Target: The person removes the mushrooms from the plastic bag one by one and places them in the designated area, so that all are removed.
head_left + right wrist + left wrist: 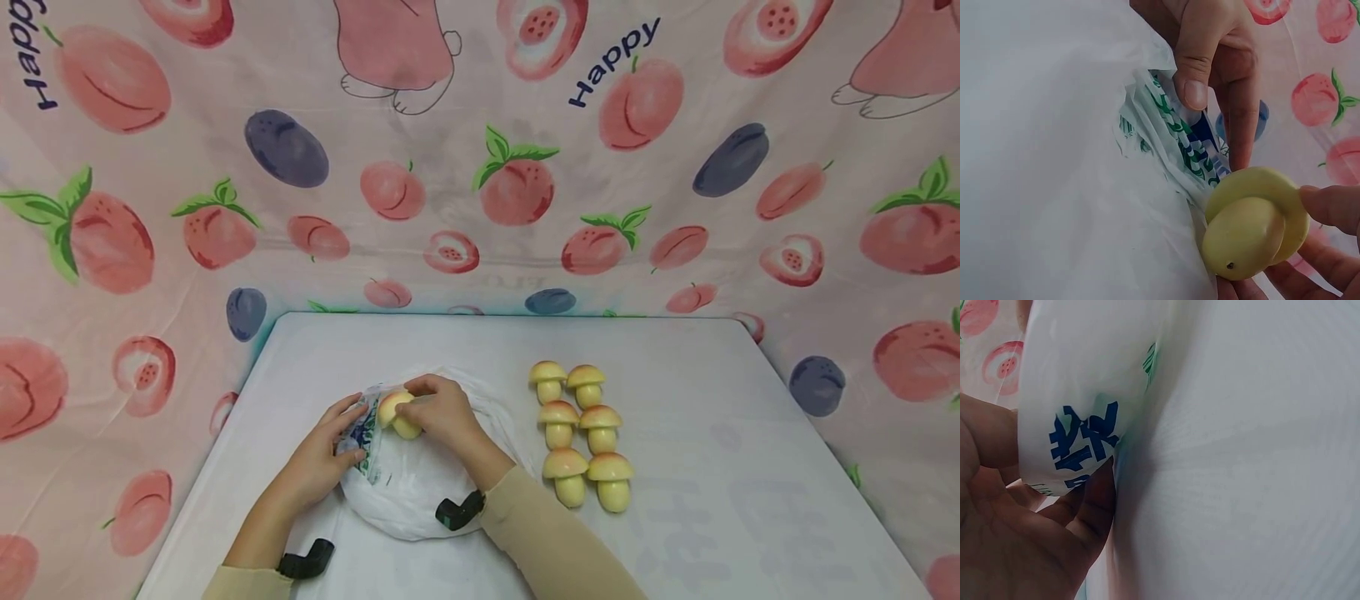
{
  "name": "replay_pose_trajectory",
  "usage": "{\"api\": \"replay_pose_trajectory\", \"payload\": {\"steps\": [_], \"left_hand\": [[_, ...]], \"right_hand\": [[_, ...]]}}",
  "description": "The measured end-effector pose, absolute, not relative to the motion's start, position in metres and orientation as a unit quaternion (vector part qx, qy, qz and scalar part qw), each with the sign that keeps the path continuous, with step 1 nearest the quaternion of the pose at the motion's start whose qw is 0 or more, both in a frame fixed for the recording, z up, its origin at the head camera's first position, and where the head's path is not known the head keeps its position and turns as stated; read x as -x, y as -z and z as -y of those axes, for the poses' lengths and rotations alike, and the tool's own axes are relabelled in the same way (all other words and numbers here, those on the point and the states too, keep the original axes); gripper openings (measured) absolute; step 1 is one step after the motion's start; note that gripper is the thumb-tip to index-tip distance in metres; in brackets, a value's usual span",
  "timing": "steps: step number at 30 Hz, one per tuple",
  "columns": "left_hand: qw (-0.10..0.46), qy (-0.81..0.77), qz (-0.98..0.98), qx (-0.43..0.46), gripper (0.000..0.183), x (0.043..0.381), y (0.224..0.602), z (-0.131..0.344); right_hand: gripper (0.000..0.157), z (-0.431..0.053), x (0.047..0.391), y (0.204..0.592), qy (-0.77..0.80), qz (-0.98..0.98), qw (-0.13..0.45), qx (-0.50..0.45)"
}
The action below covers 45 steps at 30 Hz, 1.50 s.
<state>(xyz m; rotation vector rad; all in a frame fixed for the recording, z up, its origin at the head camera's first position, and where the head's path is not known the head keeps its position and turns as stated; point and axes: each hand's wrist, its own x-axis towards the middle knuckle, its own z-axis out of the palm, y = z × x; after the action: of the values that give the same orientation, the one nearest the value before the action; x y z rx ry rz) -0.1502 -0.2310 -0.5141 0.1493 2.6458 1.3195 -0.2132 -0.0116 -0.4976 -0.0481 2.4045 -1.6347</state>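
My right hand [448, 418] pinches a yellow toy mushroom [395, 408] with an orange-tinted cap, above the mouth of a white plastic bag [397, 512]. In the right wrist view, the underside of this mushroom [1244, 240] faces the camera, with a small dark spot on its stem end. At the bag's left side, my left hand [318, 458] grips the edge of the opening. The left wrist view shows the fingers [1094, 506] around the bag's rim [1094, 375], which has blue and green print. What lies inside the bag is hidden.
Several matching toy mushrooms [558, 423] stand in two columns to the right of the bag, on the white tabletop [712, 433]. Behind and beside the table hangs a pink fruit-patterned cloth [450, 192]. A black mount [459, 510] sits at each wrist.
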Motion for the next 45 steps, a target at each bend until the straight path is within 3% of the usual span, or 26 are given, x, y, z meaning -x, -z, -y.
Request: {"api": "replay_pose_trajectory", "payload": {"steps": [45], "left_hand": [[0.089,-0.438,-0.893,-0.048,0.073,0.151,0.512,0.229]], "right_hand": [[0.032,-0.044,0.201,0.473,0.64,-0.759,0.114,0.027]]}}
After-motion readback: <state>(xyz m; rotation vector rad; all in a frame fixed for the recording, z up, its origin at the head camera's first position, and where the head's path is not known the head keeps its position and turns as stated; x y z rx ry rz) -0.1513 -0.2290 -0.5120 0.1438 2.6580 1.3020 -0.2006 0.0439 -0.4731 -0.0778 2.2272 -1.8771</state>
